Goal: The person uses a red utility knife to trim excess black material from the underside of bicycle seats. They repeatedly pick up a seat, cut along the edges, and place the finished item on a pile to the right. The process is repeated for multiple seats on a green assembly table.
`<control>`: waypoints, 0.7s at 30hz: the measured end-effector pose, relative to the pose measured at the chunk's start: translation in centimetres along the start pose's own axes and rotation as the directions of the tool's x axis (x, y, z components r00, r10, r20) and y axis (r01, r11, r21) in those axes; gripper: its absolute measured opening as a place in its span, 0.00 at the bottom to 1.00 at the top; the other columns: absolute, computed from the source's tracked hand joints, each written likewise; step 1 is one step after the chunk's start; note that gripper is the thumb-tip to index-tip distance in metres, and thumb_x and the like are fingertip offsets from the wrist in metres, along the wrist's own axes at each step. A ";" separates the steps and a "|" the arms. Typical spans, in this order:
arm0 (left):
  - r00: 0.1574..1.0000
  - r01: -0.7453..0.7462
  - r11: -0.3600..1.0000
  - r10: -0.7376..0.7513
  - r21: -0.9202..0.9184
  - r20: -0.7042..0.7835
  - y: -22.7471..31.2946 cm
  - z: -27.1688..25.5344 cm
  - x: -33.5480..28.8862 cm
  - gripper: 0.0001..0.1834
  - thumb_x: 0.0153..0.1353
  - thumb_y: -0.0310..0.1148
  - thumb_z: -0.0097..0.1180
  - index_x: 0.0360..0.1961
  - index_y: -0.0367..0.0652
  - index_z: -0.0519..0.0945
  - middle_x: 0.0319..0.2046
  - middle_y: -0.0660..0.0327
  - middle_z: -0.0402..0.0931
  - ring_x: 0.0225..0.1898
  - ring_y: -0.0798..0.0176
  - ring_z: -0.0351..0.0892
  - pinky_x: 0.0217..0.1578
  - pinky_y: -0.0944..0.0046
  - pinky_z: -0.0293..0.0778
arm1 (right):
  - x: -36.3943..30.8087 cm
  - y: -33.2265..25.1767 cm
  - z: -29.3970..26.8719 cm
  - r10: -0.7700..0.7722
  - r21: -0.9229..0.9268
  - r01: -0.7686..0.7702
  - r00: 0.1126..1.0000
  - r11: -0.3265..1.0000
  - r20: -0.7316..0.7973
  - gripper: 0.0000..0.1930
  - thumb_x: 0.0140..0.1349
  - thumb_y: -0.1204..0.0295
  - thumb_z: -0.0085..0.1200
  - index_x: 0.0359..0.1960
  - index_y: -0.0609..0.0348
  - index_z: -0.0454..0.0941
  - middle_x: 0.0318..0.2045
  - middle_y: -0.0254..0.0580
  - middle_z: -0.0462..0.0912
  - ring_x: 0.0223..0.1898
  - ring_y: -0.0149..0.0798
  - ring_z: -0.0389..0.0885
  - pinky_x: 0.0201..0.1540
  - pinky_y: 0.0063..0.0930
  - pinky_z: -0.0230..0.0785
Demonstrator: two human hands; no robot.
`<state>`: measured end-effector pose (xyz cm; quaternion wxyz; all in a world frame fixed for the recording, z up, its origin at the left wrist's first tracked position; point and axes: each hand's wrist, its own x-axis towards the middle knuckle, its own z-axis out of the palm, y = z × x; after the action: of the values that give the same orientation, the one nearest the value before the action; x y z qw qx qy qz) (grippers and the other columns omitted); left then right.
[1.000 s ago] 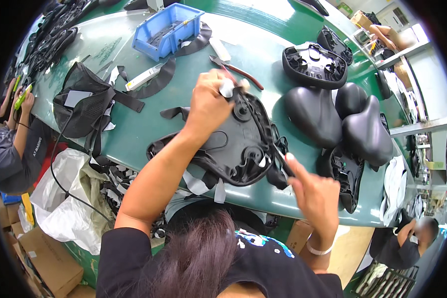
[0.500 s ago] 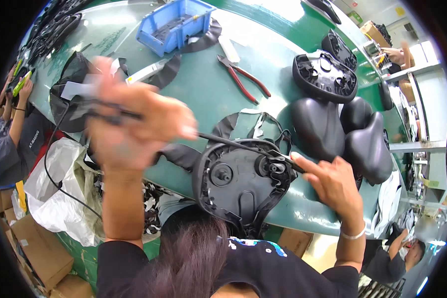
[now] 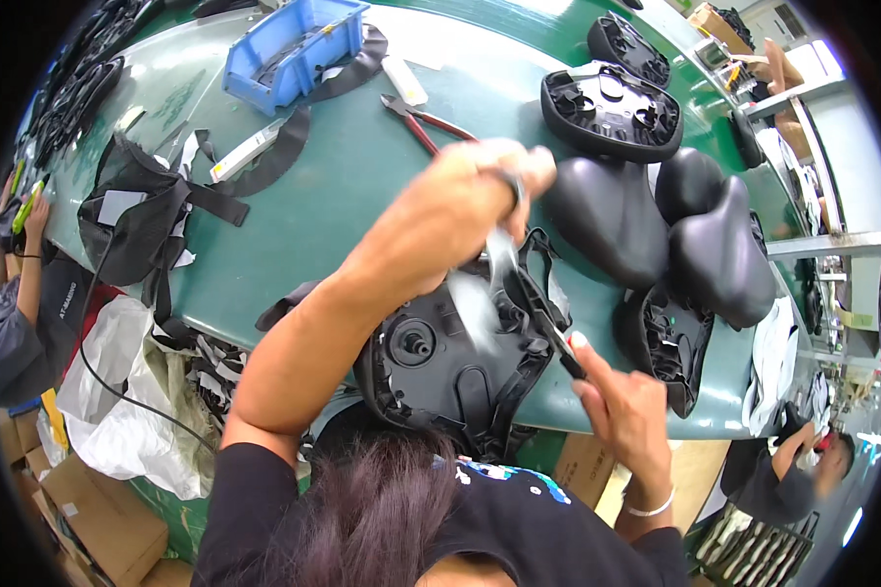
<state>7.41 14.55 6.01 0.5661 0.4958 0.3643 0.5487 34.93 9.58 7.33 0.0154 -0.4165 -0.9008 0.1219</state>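
A black bicycle-saddle-like shell sits at the table's near edge, its ribbed underside up with two round posts. Above its far side my left hand is curled closed on a strip of material, pale and smeared by motion, with a dark bit between the fingers. My right hand is beside the shell's right edge, finger and thumb closed on a slim dark-handled tool whose tip reaches the rim. Loose black covering stands up at the shell's far right edge. Red-handled cutting pliers lie beyond my left hand, partly hidden by it.
A blue bin stands at the back. Several black saddles and an upturned shell sit on the right. Black fabric scraps lie left, with a white sack below. A co-worker's hand shows far left.
My left hand has swung from the left across to above the shell's far side. The long dark strip it pulled out no longer stretches left. My right hand stays by the shell's right edge.
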 end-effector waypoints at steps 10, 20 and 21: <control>-0.127 -0.708 0.645 0.282 0.286 -0.951 3.0 -6.0 -3.9 0.17 0.65 0.41 0.54 0.25 0.44 0.66 0.22 0.67 0.65 0.20 0.73 0.61 0.25 0.70 0.62 | -6.1 -4.7 4.5 0.270 0.758 -0.364 0.929 0.540 0.254 0.26 0.63 0.73 0.53 0.64 0.52 0.66 0.39 0.44 0.85 0.24 0.27 0.79 0.27 0.20 0.72; 0.911 0.410 0.702 -0.349 0.582 -0.222 -2.5 -6.9 -5.5 0.15 0.57 0.40 0.62 0.40 0.40 0.81 0.28 0.55 0.78 0.31 0.65 0.76 0.37 0.67 0.72 | 3.6 -0.2 3.7 0.346 0.607 -0.039 0.849 0.794 -0.399 0.21 0.56 0.74 0.58 0.52 0.64 0.71 0.30 0.39 0.79 0.19 0.27 0.73 0.23 0.22 0.68; 0.891 0.387 0.840 -0.234 0.381 -0.390 -1.9 -7.4 -4.9 0.15 0.59 0.39 0.59 0.39 0.37 0.78 0.28 0.55 0.77 0.31 0.63 0.76 0.36 0.67 0.72 | 4.7 -0.2 1.8 0.466 0.637 -0.081 0.752 0.766 -0.465 0.19 0.57 0.76 0.57 0.51 0.64 0.72 0.31 0.39 0.78 0.20 0.27 0.73 0.23 0.22 0.67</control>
<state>0.18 11.10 1.72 0.4502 0.4477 0.6461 0.4236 31.50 12.63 5.25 0.4065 -0.5418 -0.6908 0.2530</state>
